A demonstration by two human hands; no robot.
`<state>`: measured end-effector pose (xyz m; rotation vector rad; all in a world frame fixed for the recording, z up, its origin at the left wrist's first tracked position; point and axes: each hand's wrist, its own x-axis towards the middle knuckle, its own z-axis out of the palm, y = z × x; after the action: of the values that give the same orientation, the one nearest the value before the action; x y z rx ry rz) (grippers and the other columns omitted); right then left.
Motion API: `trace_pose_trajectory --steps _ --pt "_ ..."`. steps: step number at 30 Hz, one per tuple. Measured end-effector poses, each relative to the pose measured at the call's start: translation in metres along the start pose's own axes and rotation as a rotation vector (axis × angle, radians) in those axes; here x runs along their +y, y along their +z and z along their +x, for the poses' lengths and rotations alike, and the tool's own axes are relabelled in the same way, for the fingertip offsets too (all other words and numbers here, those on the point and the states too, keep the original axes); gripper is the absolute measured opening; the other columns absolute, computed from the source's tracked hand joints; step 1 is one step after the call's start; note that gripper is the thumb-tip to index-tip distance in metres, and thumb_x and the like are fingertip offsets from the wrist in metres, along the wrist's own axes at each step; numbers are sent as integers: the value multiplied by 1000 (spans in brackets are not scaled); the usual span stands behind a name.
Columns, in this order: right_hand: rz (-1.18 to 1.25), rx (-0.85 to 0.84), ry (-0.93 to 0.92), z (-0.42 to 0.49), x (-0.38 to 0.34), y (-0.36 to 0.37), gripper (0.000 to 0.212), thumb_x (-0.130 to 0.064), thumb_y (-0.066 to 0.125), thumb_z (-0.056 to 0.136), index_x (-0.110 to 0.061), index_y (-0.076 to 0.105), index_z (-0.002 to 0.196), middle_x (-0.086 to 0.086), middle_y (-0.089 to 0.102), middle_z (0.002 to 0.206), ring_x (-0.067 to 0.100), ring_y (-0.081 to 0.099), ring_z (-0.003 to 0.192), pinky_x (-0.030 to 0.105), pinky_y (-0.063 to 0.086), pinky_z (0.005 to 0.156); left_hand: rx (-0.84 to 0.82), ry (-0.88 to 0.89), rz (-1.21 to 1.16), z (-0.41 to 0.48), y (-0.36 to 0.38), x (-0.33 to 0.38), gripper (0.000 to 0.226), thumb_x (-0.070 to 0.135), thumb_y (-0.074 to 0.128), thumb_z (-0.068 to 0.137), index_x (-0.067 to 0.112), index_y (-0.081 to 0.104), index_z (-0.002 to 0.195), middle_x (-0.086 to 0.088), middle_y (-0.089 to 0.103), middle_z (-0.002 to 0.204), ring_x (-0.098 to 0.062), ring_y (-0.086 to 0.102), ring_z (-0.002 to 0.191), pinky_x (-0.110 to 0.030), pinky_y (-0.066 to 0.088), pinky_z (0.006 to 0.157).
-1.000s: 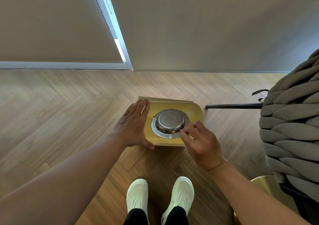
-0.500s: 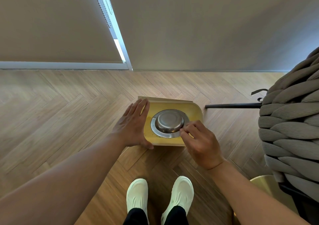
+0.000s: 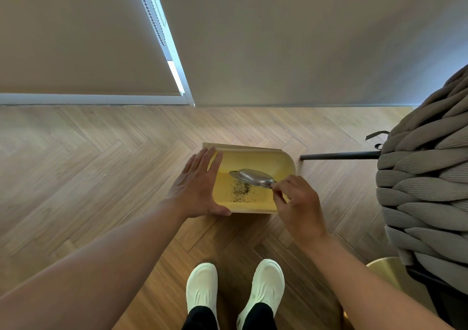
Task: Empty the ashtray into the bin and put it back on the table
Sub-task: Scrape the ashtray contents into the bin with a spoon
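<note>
I see the left hand (image 3: 196,185) spread flat and wide, fingers together, its palm pressed against the left wall of the yellow bin (image 3: 276,158), with the thumb hooked around the bin's near corner; it grips nothing. The right hand (image 3: 297,203) is pinched narrow, thumb and fingertips clamped on the right edge of the metal ashtray (image 3: 252,177), which it holds tilted and upside down just above the bin's open mouth. Half a second ago the ashtray lay level and inverted over the opening, hiding the inside; now I find its left side lifted clear, and a small heap of grey-brown ash (image 3: 239,190) shows on the bin's floor beneath it. The left hand sits where it was. The bin stands on the herringbone wood floor (image 3: 101,177), close to the wall. To the right I make out a chair with thick woven grey cords (image 3: 425,190), one dark leg (image 3: 339,156) reaching toward the bin's far right corner without touching it. A brass-coloured round edge (image 3: 385,271) peeks out below the chair. My view of the bin's near right corner is blocked by the right hand. White shoes (image 3: 202,286) stand just behind the bin.
</note>
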<state>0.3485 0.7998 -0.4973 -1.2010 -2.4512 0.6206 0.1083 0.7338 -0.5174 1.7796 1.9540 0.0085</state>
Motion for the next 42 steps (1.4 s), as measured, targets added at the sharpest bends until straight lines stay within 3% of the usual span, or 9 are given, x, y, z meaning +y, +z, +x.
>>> trace_pose_trajectory --steps 2,5,8,10,16,23,27,33,42 --pt "79 7 89 3 0 0 11 1 74 81 -6 73 90 4 67 81 16 60 71 30 56 62 8 -1 -2 -1 0 2 142 82 69 54 14 -4 155 -10 -6 164 -24 -10 150 -37 -5 121" --pt "207 24 269 7 1 2 12 -3 73 84 -11 75 93 -4 70 83 4 61 70 9 49 67 25 -7 3 -1 -1 4 135 81 67 58 14 1 155 -10 -1 164 -24 -5 151 -37 -1 122" --pt "344 5 507 11 4 5 12 -8 71 86 -18 76 92 -18 66 78 -5 63 75 1 44 61 31 3 -14 -3 -2 7 130 78 69 61 16 5 154 -8 4 164 -24 -1 150 -35 3 121" --pt "392 -16 620 13 6 6 12 -11 72 87 -22 75 92 -19 66 80 -3 64 75 5 48 60 37 12 -30 -3 -4 9 127 75 71 62 16 7 154 -7 7 163 -23 3 149 -35 7 120" --pt "505 -39 798 22 9 9 14 -10 75 85 -23 71 90 -6 72 88 12 70 80 29 60 75 14 25 -61 -6 -7 13 123 71 74 63 18 9 154 -3 13 162 -23 12 148 -40 20 118" --pt "721 -106 921 24 8 9 14 -2 71 87 -11 71 98 2 73 89 14 72 78 24 60 63 25 20 -53 -6 -3 14 122 75 71 61 19 13 153 -1 21 160 -22 19 147 -42 26 117" --pt "846 -124 968 24 7 8 15 0 69 87 -14 69 88 11 73 91 22 73 82 30 62 65 46 16 -83 -5 0 12 126 80 70 55 19 15 151 -1 26 157 -22 23 145 -41 30 114" --pt "931 -158 1024 25 6 9 18 0 68 88 -2 68 105 16 71 95 25 72 83 32 62 66 71 20 -127 -5 2 14 128 87 64 48 21 20 148 3 32 153 -17 27 142 -37 30 113" --pt "1021 -217 1056 27 3 7 20 1 68 87 1 65 107 20 69 101 29 71 86 36 61 67 107 17 -153 -3 3 15 123 88 64 47 21 29 144 5 41 146 -14 38 133 -35 36 110"
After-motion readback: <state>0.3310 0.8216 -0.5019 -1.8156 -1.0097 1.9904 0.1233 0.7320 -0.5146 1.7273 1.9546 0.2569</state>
